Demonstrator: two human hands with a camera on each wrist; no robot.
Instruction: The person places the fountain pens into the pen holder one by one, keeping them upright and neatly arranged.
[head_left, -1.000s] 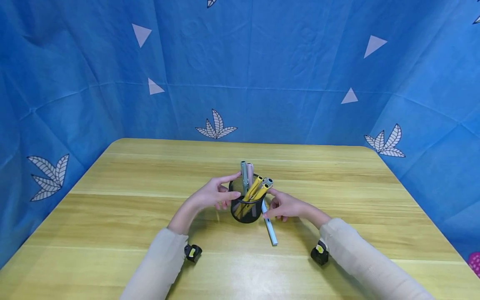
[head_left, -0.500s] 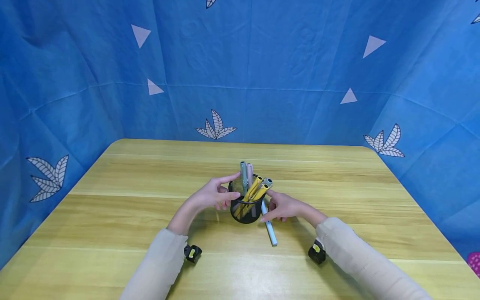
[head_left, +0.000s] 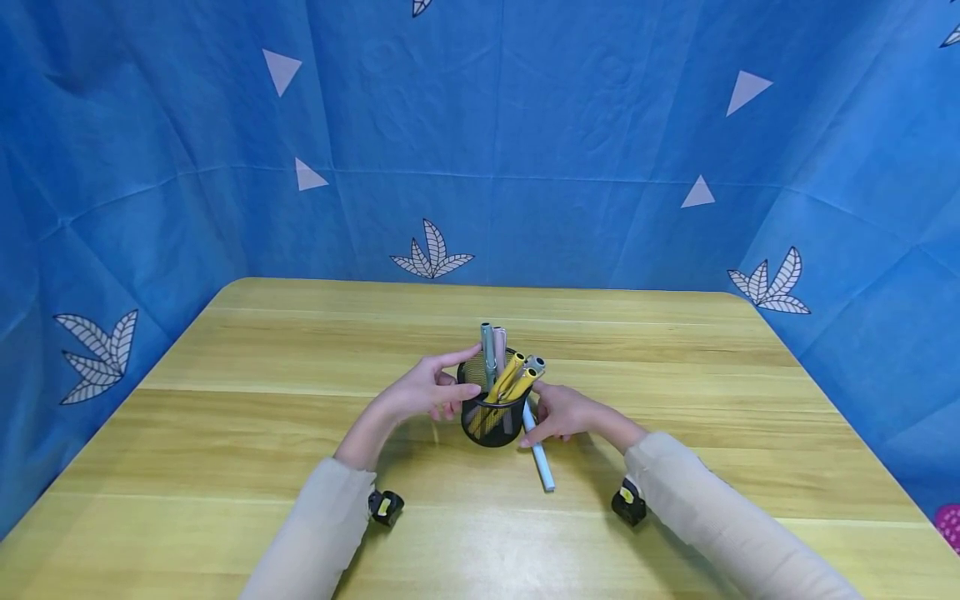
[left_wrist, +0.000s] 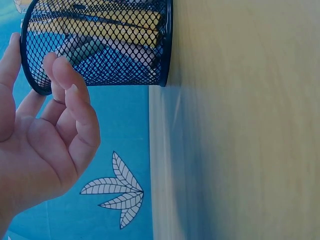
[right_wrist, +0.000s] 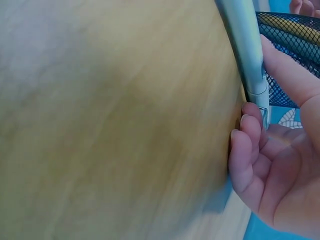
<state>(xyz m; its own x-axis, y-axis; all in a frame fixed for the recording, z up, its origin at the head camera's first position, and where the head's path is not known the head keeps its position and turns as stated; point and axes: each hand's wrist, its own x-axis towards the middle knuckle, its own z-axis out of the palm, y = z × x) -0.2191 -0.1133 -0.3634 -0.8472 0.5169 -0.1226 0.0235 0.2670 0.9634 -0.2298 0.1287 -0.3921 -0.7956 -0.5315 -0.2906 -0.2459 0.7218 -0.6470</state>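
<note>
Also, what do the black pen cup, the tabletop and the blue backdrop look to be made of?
The pen cup looks like black-coated wire mesh: the pens show through its diamond grid in the left wrist view. The tabletop looks like light wood or a wood-look laminate, with straight grain and a mild sheen; which one is unclear. The backdrop looks like thin matte fabric, creased, printed with leaves and triangles.

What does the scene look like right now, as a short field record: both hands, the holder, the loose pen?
Left hand: fingers loosely curved beside the black wire-mesh pen holder; contact unclear.
Right hand: fingers curled on the upper end of the pale blue pen; the grip looks like a pinch.
Holder: upright on the light wooden table, holding yellow, grey and pink pens.
Blue pen: lower end on the table, beside the holder.
</note>
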